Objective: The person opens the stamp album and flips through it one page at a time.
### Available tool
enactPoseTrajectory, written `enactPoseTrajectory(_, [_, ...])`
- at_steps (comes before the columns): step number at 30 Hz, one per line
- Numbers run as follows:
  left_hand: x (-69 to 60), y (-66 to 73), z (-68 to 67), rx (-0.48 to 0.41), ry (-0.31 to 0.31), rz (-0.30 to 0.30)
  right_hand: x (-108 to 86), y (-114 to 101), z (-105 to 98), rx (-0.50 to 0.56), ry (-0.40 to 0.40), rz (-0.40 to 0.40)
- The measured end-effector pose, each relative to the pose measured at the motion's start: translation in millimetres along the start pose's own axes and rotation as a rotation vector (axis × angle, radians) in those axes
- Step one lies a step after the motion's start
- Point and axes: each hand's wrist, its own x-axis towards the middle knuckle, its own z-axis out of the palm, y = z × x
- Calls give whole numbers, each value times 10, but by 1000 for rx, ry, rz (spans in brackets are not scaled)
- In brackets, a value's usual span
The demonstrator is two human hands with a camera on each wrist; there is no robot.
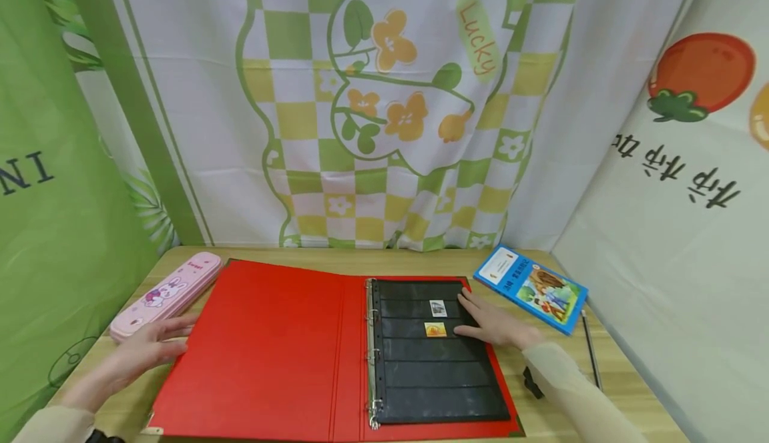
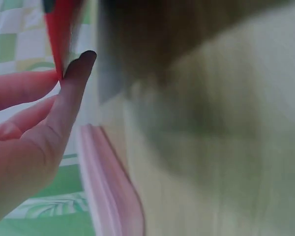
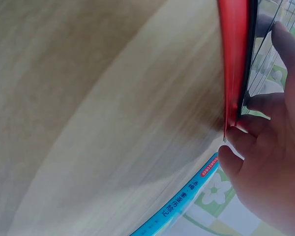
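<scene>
A red ring binder (image 1: 270, 349) lies open on the table, a black stock page (image 1: 441, 369) on its metal rings. Two stamps sit in the page's strips: a grey-and-white stamp (image 1: 438, 308) and, below it, a yellow-orange stamp (image 1: 435, 329). At the cover's left edge is my left hand (image 1: 135, 356); the left wrist view shows its digits on either side of the red cover edge (image 2: 55, 39), pinching it. My right hand (image 1: 495, 319) rests on the page's right edge, with thumb and forefinger spread. Its other fingers (image 3: 241, 140) touch the binder's edge.
A pink pencil case (image 1: 168, 294) lies left of the binder. To the right are a blue illustrated book (image 1: 533, 288), a dark pencil (image 1: 591, 349) and a small black object (image 1: 532, 383) partly behind the right forearm. Patterned curtains surround the table.
</scene>
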Motion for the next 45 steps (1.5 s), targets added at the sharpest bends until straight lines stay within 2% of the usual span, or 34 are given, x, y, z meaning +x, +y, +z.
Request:
enactPoseTrajectory(3, [26, -42, 39, 97, 16, -3, 7, 6, 1, -6, -1, 0])
enactPoseTrajectory(6, [71, -71, 98, 239, 55, 8, 15, 11, 15, -11, -1, 6])
enactPoseTrajectory(8, [100, -94, 150, 369, 110, 32, 16, 10, 26, -16, 2, 11])
enactPoseTrajectory(12, [141, -142, 293, 644, 255, 119, 16, 5, 41, -17, 15, 9])
enactPoseTrajectory(14, [160, -152, 360, 725, 291, 140, 14, 6, 43, -16, 20, 8])
enactPoseTrajectory(16, [190, -156, 410, 779, 298, 157, 11, 7, 44, -21, 22, 10])
enactPoseTrajectory(21, [293, -104, 489, 815, 264, 193, 16, 15, 28, -29, 43, 1])
enactPoseTrajectory(26, [423, 13, 558, 820, 213, 224, 59, 43, -9, -19, 73, -26])
enactPoseTrajectory(29, [531, 110, 597, 799, 164, 202, 111, 73, -25, -13, 76, -29])
enactPoseTrajectory(32, [650, 204, 659, 807, 89, 196, 172, 89, -27, -27, 77, -29])
enactPoseTrajectory(37, [841, 285, 822, 831, -36, 196, 250, 98, -30, -101, 74, -31])
enactPoseTrajectory(45, [1125, 341, 1162, 894, -126, 228, 313, 110, -36, -123, 63, -53])
